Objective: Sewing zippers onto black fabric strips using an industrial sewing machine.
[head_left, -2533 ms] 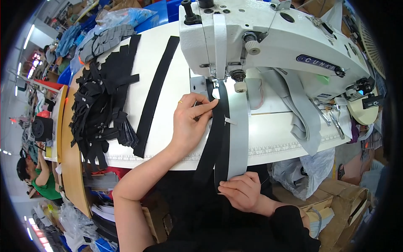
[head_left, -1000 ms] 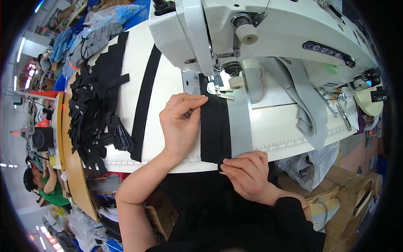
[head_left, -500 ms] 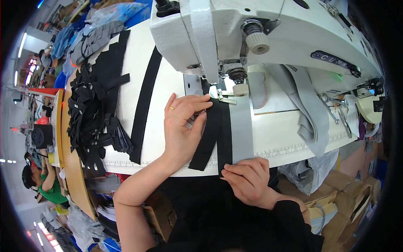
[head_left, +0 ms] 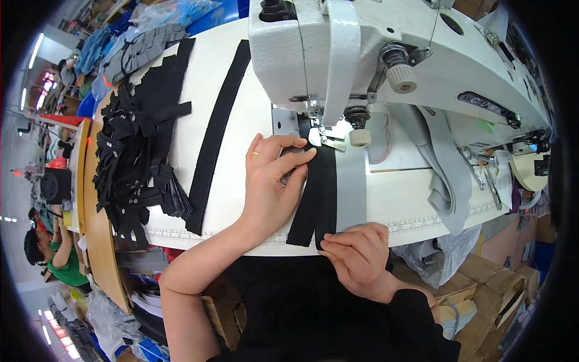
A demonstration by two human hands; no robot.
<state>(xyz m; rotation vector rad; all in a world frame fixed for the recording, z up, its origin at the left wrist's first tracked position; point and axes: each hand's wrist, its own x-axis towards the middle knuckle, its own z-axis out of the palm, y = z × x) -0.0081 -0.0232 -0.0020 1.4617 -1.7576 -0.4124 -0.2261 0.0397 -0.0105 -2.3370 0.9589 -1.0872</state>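
Observation:
A long black fabric strip (head_left: 326, 193) runs from under the presser foot (head_left: 325, 140) of a white sewing machine (head_left: 338, 66) toward the table's front edge. It lies along a light grey fabric strip (head_left: 351, 193). My left hand (head_left: 271, 181) is closed beside the foot, with thumb and index finger at the black strip's left edge. A second black piece (head_left: 304, 217) slants out below those fingertips. Down at the table edge, my right hand (head_left: 360, 258) pinches the near end of the black strip between thumb and fingers.
Left of the machine lies a separate black strip (head_left: 218, 139), then a heap of black strips (head_left: 136, 151). Folded grey fabric (head_left: 446, 181) and metal scissors (head_left: 491, 181) lie to the right. A ruler scale (head_left: 410, 226) follows the front edge. Another person (head_left: 63, 259) works at far left.
The view has shifted slightly, so the machine appears farther right. Both hands keep their grip on the black strip, and its near end sits slightly closer to the machine.

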